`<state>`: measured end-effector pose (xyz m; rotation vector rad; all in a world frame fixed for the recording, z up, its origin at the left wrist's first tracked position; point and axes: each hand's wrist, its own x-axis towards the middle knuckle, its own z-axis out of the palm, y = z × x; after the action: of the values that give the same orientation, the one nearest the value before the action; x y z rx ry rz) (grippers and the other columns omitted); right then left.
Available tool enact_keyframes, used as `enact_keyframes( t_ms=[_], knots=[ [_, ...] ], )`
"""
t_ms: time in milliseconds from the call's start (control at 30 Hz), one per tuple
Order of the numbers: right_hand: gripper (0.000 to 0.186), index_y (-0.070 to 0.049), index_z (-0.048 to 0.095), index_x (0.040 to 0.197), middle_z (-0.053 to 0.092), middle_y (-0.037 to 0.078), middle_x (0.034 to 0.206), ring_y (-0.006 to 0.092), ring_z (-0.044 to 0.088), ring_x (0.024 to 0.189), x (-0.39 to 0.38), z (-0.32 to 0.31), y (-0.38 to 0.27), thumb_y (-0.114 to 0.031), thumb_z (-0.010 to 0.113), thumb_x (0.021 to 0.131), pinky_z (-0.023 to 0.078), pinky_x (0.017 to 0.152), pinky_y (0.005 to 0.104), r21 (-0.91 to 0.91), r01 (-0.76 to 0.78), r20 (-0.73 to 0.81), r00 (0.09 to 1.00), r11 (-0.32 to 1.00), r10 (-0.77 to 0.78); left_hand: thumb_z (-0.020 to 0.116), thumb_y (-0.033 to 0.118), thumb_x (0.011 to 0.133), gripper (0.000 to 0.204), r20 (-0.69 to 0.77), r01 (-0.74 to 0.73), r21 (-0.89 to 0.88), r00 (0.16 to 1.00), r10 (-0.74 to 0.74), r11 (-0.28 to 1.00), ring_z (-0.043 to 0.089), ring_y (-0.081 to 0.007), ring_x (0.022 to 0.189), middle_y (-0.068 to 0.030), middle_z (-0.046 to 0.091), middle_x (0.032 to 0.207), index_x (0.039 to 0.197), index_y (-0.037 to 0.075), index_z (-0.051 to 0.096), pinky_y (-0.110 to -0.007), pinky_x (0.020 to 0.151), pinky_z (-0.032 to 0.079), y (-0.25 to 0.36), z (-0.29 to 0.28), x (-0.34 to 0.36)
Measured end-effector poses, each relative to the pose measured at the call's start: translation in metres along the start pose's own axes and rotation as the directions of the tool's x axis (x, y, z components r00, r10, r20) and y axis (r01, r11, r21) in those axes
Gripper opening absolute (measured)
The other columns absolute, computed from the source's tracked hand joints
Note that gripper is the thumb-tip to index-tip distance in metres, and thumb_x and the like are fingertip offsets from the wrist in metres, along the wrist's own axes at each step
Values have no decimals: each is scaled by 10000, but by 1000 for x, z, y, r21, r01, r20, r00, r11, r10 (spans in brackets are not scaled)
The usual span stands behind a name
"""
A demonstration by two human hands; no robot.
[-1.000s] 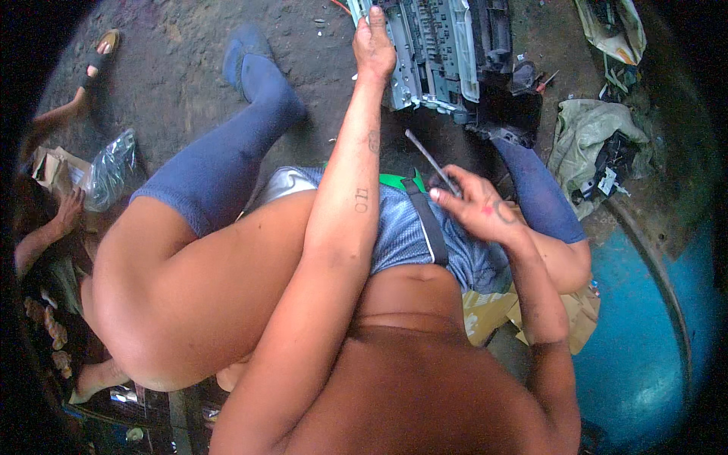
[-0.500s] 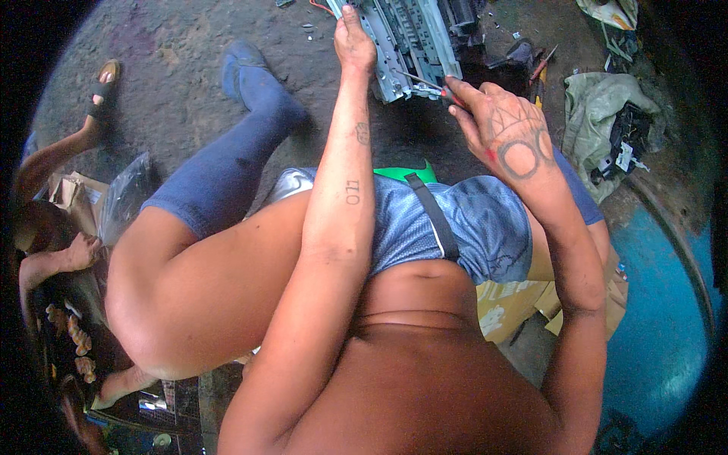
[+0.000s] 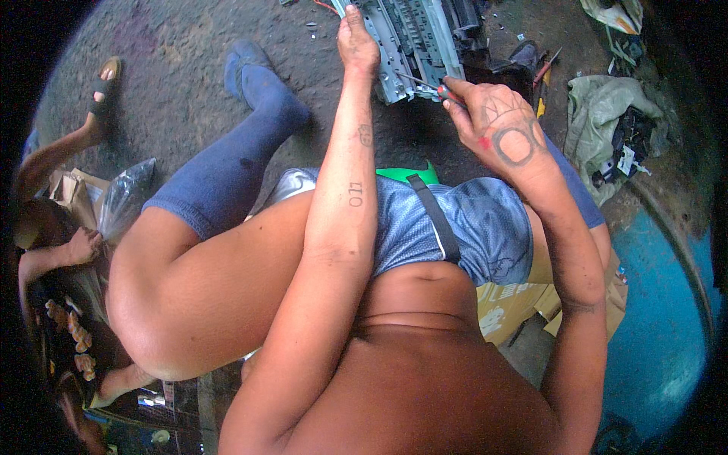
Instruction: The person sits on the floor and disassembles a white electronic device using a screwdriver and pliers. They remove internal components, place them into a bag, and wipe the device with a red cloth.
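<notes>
A grey metal frame (image 3: pixel 428 45), slotted and dotted with holes like the chassis of a machine, lies on the ground at the top middle. My left hand (image 3: pixel 359 47) grips its left edge, thumb on the near side; the other fingers are hidden behind it. In my right hand (image 3: pixel 497 121) is a screwdriver (image 3: pixel 442 91) with a red and black handle, held between thumb and fingers. Its thin shaft points left, the tip against or just over the frame's lower part; I cannot tell whether it sits in a screw.
Black parts (image 3: pixel 523 57) lie right of the frame, beside a red-handled tool (image 3: pixel 544 68) and a yellow-handled one (image 3: pixel 541 98). Farther right is a crumpled grey-green sack (image 3: pixel 595 106). Another person's hand (image 3: pixel 85 246) is at the left by a plastic bag (image 3: pixel 129 189). Cardboard (image 3: pixel 523 299) lies beneath me.
My right hand has turned a little at the wrist and shifted slightly, still around the screwdriver. The left hand keeps its hold on the frame.
</notes>
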<state>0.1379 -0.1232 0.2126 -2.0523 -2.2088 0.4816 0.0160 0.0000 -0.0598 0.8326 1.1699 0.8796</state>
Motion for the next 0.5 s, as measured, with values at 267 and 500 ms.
enact_keyframes(
  t_ms=[267, 500],
  knots=[
    [332, -66, 637, 1222, 727, 171, 941, 368, 700, 860, 0, 1, 2, -215, 716, 936, 558, 784, 477, 10, -28, 37, 999, 1000, 27, 337, 551, 1093, 721, -36, 23, 74, 999, -20, 997, 615, -286, 1161, -196, 668, 1258, 1332, -82, 588, -369, 1039, 435, 7, 3, -4],
    [281, -59, 664, 1156, 721, 175, 948, 380, 691, 898, 6, -7, 2, -254, 667, 953, 553, 814, 498, 33, -80, 98, 992, 996, 76, 336, 539, 1095, 714, -54, 23, 90, 998, -18, 996, 611, -297, 1178, -208, 665, 1269, 1346, -83, 580, -370, 1045, 433, 8, 4, -4]
  ],
)
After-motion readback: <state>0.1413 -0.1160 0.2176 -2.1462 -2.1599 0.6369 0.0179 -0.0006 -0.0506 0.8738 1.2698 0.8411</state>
